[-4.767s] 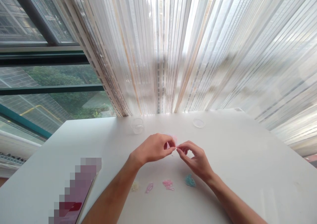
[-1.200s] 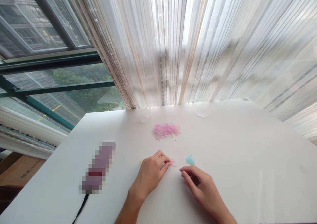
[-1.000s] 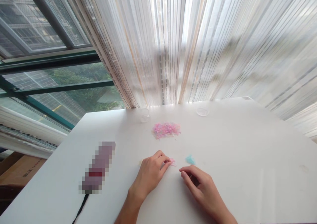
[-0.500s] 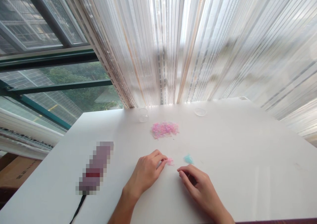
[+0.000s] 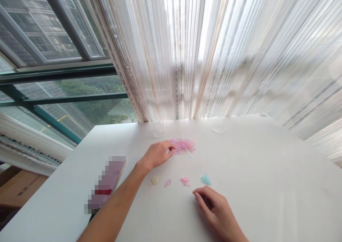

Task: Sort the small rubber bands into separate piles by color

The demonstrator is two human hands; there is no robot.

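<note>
My left hand [image 5: 158, 153] is at the left edge of a pile of thin pink and lilac pieces [image 5: 184, 145], which look like tiny rubber bands. Its fingers curl down at the pile, with a small gap between thumb and forefinger. My right hand [image 5: 213, 206] rests on the table, thumb and forefinger together, nothing visible in them. Just beyond it lies a little turquoise heap [image 5: 206, 179]. Leftward in a row are a small pink heap [image 5: 185, 181], a lilac one [image 5: 167, 183] and a pale yellow one [image 5: 154, 180].
The white table [image 5: 267, 163] carries a clear round container [image 5: 157, 129] and a clear lid [image 5: 218, 128] near its back edge. A blurred-out purple phone-like object [image 5: 107, 185] lies on the left, beside my forearm. Striped curtains [image 5: 181, 56] hang behind the table.
My left hand has left the small pink heap and moved away from me to the big pile, revealing the lilac and yellow heaps. My right hand stays nearly still. The view has shifted slightly.
</note>
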